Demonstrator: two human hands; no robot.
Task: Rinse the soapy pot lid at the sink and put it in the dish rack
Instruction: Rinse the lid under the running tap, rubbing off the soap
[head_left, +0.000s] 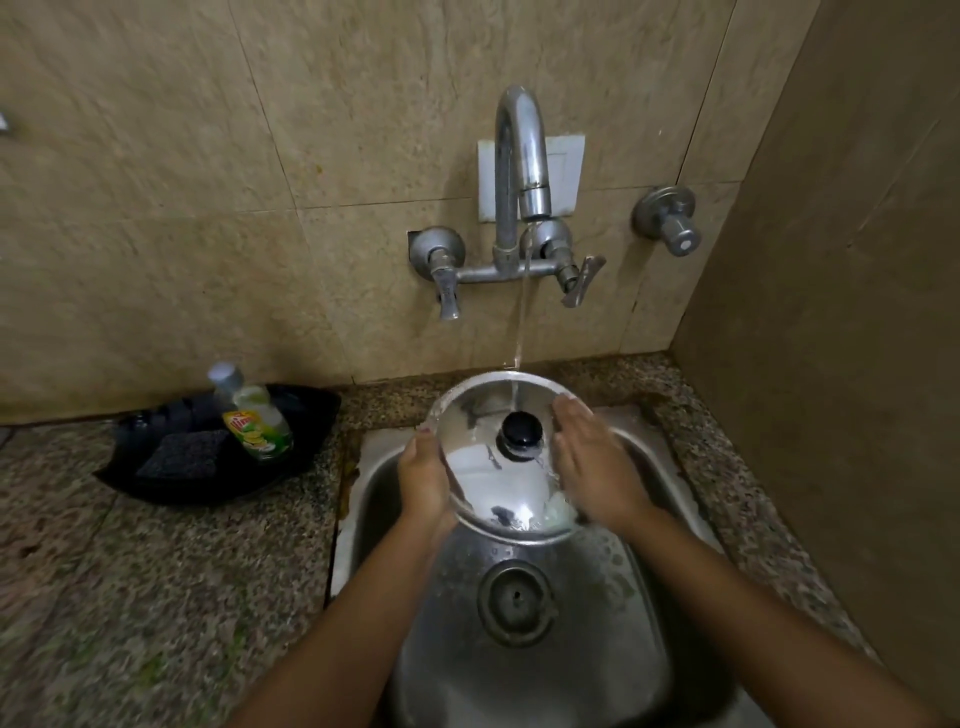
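Observation:
A shiny steel pot lid (483, 467) with a black knob (521, 433) is held tilted over the steel sink (639, 613), knob side up. My left hand (423, 480) grips its left rim. My right hand (592, 467) lies flat against its right side, fingers together. Water runs from the wall tap (522, 171) in a thin stream onto the lid near the knob. A patch of foam clings to the lid's lower right edge. No dish rack is in view.
A black tray (171, 488) on the granite counter at the left holds a dish-soap bottle (252, 413) and a dark scrub pad (179, 454). The sink drain (514, 603) lies below the lid. A tiled wall stands behind and a side wall closes in on the right.

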